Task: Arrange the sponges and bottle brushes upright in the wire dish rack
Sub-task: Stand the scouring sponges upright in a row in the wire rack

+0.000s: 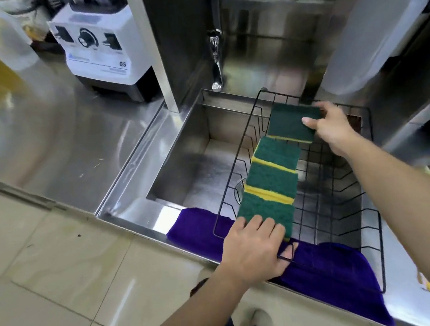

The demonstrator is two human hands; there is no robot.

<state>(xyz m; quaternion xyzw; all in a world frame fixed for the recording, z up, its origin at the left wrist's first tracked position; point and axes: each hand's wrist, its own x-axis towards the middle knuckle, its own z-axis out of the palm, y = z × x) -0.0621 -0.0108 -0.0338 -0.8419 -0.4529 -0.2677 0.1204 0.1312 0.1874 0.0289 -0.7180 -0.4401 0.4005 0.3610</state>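
Rack: thin black wire dish rack [327,193], open grid, set over the steel sink [196,170].
Sponges: flat rectangles, coarse green scrub face on a yellow foam layer; row of sponges [269,180] leaning in the rack between both hands.
Left hand [256,249]: fingers laid over the nearest sponge.
Right hand [333,128]: pinching the far sponge [289,123].
Cloth: purple towel [330,265], soft, under the left hand on the counter [53,143] edge.
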